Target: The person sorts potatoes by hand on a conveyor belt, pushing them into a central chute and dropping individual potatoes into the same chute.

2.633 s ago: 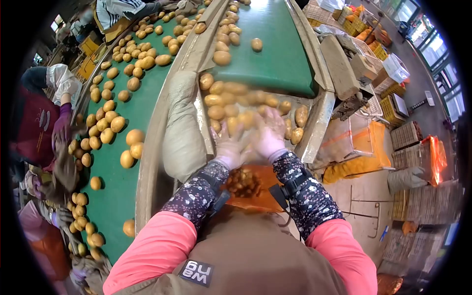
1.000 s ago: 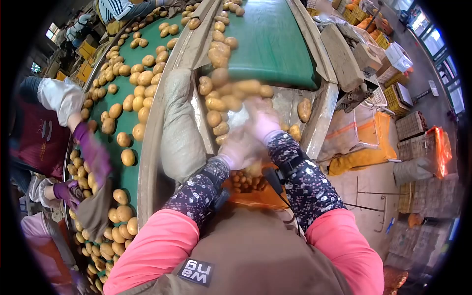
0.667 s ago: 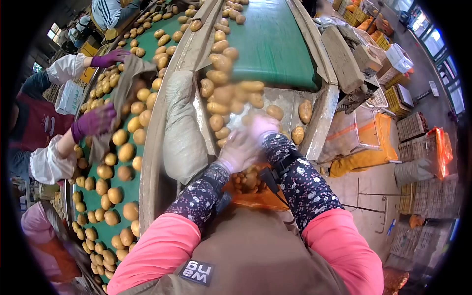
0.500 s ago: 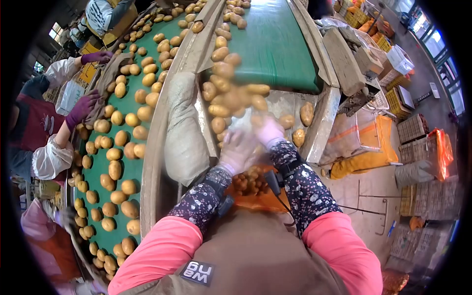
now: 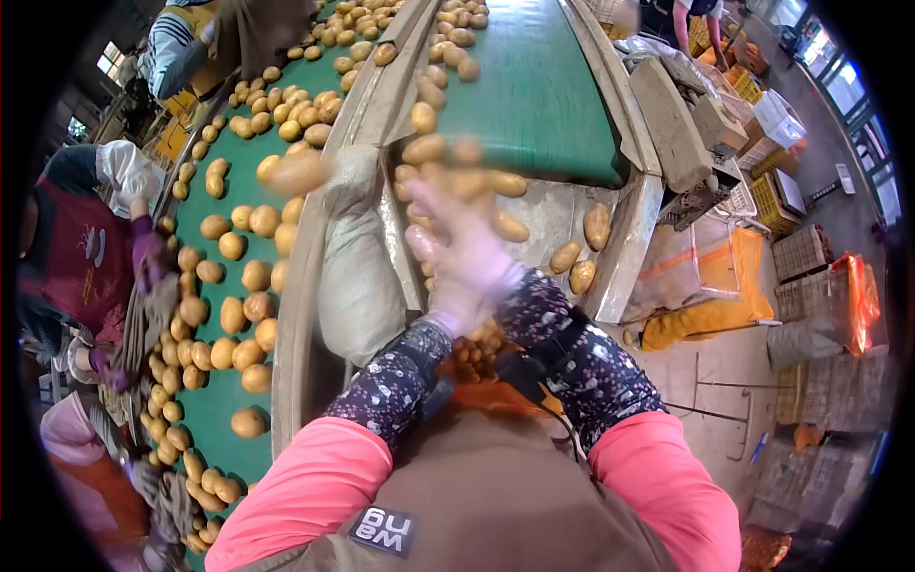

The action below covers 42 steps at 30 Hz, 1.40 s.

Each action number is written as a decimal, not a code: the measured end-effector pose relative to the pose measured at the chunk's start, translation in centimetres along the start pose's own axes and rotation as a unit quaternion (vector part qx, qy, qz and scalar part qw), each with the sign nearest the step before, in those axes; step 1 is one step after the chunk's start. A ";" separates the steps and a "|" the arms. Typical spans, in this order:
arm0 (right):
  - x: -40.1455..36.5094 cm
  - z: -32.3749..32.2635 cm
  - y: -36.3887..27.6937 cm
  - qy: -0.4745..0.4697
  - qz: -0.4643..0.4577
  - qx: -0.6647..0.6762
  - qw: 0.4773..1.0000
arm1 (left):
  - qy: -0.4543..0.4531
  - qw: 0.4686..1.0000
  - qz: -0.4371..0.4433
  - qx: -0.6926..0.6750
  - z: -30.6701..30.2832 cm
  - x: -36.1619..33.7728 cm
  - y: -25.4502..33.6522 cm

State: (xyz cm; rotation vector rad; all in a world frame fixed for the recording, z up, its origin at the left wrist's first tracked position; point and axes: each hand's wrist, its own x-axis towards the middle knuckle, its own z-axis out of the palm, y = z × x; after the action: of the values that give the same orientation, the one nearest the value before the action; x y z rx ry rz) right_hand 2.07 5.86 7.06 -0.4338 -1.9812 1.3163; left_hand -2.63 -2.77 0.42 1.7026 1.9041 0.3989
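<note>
My right hand [image 5: 456, 234], in a pale glove, crosses in front of my left over the metal chute [image 5: 548, 205]. Its fingers are stretched toward the left and smeared by motion, with no potato visible in them. Beneath it, my left hand [image 5: 457, 303] is at the chute's lower end, its fingers mostly hidden. Several potatoes [image 5: 424, 150] lie along the chute's left side, close to my right fingers. A blurred potato [image 5: 297, 173] is in the air over the rail left of the chute. More potatoes are in an orange mesh bag [image 5: 474, 357] under my wrists.
A green belt [image 5: 515, 86] ends above the chute. Left of the divider, a second green belt [image 5: 214, 300] carries many potatoes, with co-workers in gloves at its far edge. A stuffed pale sack [image 5: 357, 257] lies along the divider. Crates [image 5: 801, 250] and an orange sack [image 5: 705, 310] stand right.
My right hand has swung left across my left hand. A blurred potato now flies above the left rail. Potatoes on the left belt have shifted, and the co-workers' hands have moved.
</note>
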 end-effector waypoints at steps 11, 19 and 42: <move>4.3 2.0 4.6 -0.101 0.090 -0.492 0.860 | 0.001 0.987 0.136 0.090 3.2 0.3 -3.1; 3.3 0.2 7.1 -0.131 0.115 -0.446 0.878 | 0.084 0.937 0.259 0.218 2.8 -0.3 -2.7; -4.0 -33.2 -16.2 0.420 -0.361 -0.364 0.749 | 0.149 0.903 0.341 0.216 3.5 -0.1 -3.1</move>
State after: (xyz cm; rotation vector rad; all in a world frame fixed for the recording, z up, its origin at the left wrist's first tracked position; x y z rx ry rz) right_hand 30.18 18.46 27.77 -0.4247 -1.4885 -0.2125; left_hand -3.12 -3.80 -4.10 2.7513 1.6057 0.5463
